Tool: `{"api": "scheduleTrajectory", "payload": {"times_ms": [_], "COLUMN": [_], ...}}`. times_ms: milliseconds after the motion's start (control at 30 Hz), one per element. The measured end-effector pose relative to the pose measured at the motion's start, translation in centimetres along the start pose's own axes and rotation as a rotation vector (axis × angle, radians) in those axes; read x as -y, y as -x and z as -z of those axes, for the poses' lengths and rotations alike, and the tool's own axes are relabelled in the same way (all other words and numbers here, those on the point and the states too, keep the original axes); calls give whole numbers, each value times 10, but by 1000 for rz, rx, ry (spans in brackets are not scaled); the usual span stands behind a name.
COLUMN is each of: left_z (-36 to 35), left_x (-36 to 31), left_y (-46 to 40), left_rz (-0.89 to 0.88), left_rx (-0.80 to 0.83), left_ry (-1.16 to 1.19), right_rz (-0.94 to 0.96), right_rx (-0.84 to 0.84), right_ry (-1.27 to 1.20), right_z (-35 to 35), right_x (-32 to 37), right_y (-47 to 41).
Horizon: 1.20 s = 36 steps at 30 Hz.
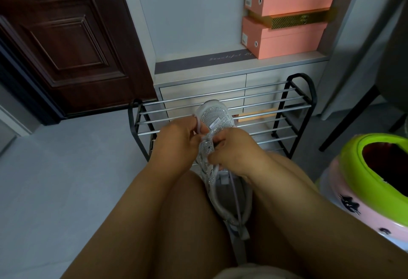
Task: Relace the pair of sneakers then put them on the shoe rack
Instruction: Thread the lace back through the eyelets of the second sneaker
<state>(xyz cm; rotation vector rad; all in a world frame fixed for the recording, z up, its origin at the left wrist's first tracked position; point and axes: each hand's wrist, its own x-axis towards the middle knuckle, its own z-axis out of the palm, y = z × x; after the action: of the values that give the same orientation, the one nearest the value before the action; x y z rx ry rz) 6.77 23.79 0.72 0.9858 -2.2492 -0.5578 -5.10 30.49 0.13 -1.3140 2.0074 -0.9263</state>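
Note:
A white sneaker [217, 117] with glittery trim lies between my knees, toe pointing away toward the shoe rack. My left hand [176, 144] pinches a pale lilac lace [199, 127] above the eyelets. Across from it, my right hand [231, 153] grips the sneaker's lacing area with curled fingers. A loose lace end [235, 197] trails down through the shoe's opening toward the heel. The black-framed shoe rack [254, 100] with silver bars stands just beyond the shoe. The second sneaker is not visible.
Pink shoe boxes [287, 25] are stacked on a grey cabinet [198, 80] behind the rack. A dark wooden door [66, 42] is at left. A green and pink tub [375, 179] stands at right, next to a black chair leg [351, 122]. Grey floor [66, 179] spreads left.

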Motion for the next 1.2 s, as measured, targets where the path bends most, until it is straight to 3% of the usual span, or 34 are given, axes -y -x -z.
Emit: {"api": "scheduleTrajectory", "payload": {"times_ms": [300,633,867,1033,1200], "left_z": [0,-9,-6,5,9], "left_x": [2,3,6,-10,-13], "left_y": [0,0,-1,1,-3], "left_rz": [-74,139,212,295,295], "left_rx": [-71,-22,-20,175,295], "left_ry": [-74,158,53,123,9], "right_rz": [-1,-42,-217,-305,-313], "right_rx": [34,93,230,285,306], "right_ry": [-93,-212,-617,-831,-819], "right_z": [-1,4,13,25,25], "right_x": [-3,3,8,6,5], "right_y": [-1,5,5,1,-2]}}
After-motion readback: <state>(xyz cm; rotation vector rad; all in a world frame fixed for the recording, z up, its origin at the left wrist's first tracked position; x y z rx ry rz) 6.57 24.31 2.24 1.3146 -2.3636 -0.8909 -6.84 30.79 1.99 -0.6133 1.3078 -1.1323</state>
